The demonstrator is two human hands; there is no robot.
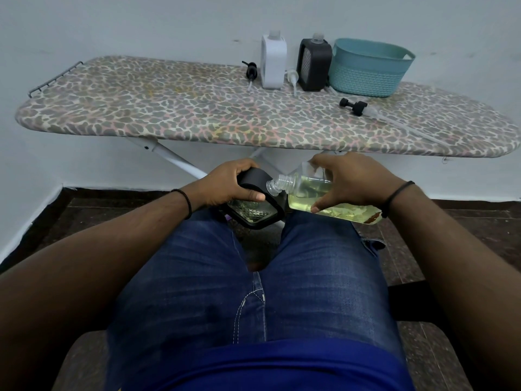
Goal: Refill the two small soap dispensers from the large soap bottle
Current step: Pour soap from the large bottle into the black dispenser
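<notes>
The pour into one dispenser was in hand. The person sat before the ironing board (pixel 169 114), and both hands worked over the lap, below the board's near edge. The left hand (pixel 225 183) held a black-cased dispenser (pixel 253 204), fingers wrapped over its top and thumb along its side; that grip was closed round the case, tilting it toward the right. The right hand (pixel 349 182) gripped the large soap bottle (pixel 310 193) from above, fingers spread over its body and thumb beneath, laid nearly flat with its threaded neck (pixel 277 183) pointing left at the dispenser's top. The neck looked to touch or sit just over the dispenser's mouth, though the opening itself was hidden behind it.

The bottle was clear, open and roughly half full of pale yellow liquid, which lay along the lower side. No stream showed in the neck, so the next move likely called for raising the bottle's base slowly while keeping the neck over the opening, to avoid spilling on the jeans (pixel 253 277).

On the board's far edge stood a white dispenser (pixel 273 64) and another black one (pixel 314 64), both uncapped, beside a teal basket (pixel 369 69). Loose pump heads (pixel 352 105) lay near them.
</notes>
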